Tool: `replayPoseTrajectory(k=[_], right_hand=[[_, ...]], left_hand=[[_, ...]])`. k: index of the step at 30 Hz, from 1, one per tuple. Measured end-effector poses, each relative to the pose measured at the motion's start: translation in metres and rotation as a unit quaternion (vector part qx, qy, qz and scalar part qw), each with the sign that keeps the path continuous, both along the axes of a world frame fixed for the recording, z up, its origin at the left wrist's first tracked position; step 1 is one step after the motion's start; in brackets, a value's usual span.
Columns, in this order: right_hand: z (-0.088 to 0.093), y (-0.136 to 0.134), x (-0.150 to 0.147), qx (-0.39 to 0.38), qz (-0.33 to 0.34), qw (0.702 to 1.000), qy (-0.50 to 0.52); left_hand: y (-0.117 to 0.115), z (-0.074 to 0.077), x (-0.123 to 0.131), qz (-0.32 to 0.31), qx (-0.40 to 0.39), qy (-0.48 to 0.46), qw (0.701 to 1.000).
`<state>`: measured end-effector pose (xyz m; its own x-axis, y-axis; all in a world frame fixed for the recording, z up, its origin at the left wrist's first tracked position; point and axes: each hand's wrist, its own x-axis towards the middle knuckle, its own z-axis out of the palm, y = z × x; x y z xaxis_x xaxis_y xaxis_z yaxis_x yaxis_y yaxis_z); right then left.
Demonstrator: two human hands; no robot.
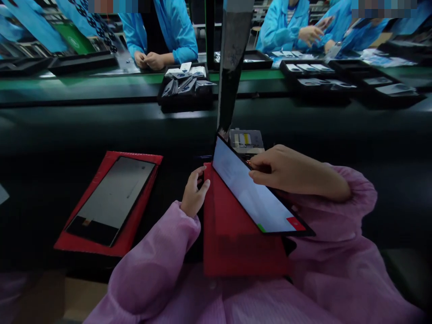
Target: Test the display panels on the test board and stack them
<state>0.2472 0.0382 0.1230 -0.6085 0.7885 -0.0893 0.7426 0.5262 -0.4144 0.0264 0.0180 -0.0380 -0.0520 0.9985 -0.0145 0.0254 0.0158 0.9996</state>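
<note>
My right hand (290,173) is closed on the right edge of a glossy display panel (251,191), which it holds tilted up over a red tray (236,238). The panel carries a small green tab and a red tab at its near end. My left hand (194,193) rests at the red tray's upper left edge, fingers curled against it. Both arms are in pink sleeves. A small grey part with a yellow label (246,140) lies just beyond the panel.
A second red tray (135,225) with a dark panel (113,198) on it lies to the left. A grey post (232,58) rises behind the panel. Across the dark belt, people in blue coats work beside black trays (185,87) of parts.
</note>
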Motion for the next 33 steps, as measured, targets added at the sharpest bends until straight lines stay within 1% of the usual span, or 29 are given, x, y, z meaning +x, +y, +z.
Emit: replayPoseTrajectory(k=[3,5,8,10,11,13,15,17,20,24,27,29,31,33], right_hand=[[0.000,-0.003,-0.003,0.001,0.011,1.000,-0.023],[0.000,-0.004,-0.004,0.012,0.014,0.999,-0.036],[0.000,-0.006,-0.005,0.024,0.019,0.998,-0.047],[0.000,-0.007,-0.005,0.025,0.026,0.998,-0.052],[0.000,-0.008,-0.005,0.023,0.030,0.998,-0.054],[0.000,-0.009,-0.004,0.018,0.036,0.998,-0.057],[-0.001,-0.010,-0.003,0.020,0.040,0.997,-0.057],[-0.001,-0.011,0.000,0.031,0.042,0.997,-0.058],[-0.002,-0.012,0.003,0.035,0.055,0.996,-0.055],[0.004,-0.010,0.013,0.016,0.061,0.998,-0.026],[0.011,0.000,0.028,0.020,0.035,0.998,0.046],[0.012,0.014,0.041,0.054,-0.013,0.993,0.101],[0.005,0.034,0.052,0.094,-0.069,0.985,0.127],[-0.010,0.059,0.060,0.098,-0.098,0.984,0.115]], left_hand=[[0.001,-0.005,-0.001,-0.013,-0.003,0.030,0.999],[0.002,-0.010,-0.003,-0.020,0.015,0.065,0.998],[0.008,-0.015,-0.004,0.007,0.086,0.108,0.990],[0.017,-0.013,-0.002,0.027,0.143,0.103,0.984],[0.024,-0.010,0.001,0.026,0.168,0.084,0.982],[0.038,-0.003,0.007,-0.006,0.204,0.016,0.979],[0.052,0.003,0.015,-0.050,0.210,-0.072,0.974],[0.062,0.007,0.021,-0.071,0.192,-0.141,0.969],[0.067,0.006,0.024,-0.071,0.165,-0.183,0.967],[0.064,0.001,0.023,-0.055,0.160,-0.199,0.965],[0.062,0.000,0.023,-0.047,0.163,-0.197,0.966],[0.061,-0.001,0.025,-0.047,0.163,-0.194,0.966],[0.061,-0.002,0.026,-0.041,0.164,-0.197,0.966],[0.061,-0.002,0.026,-0.034,0.166,-0.203,0.964]])
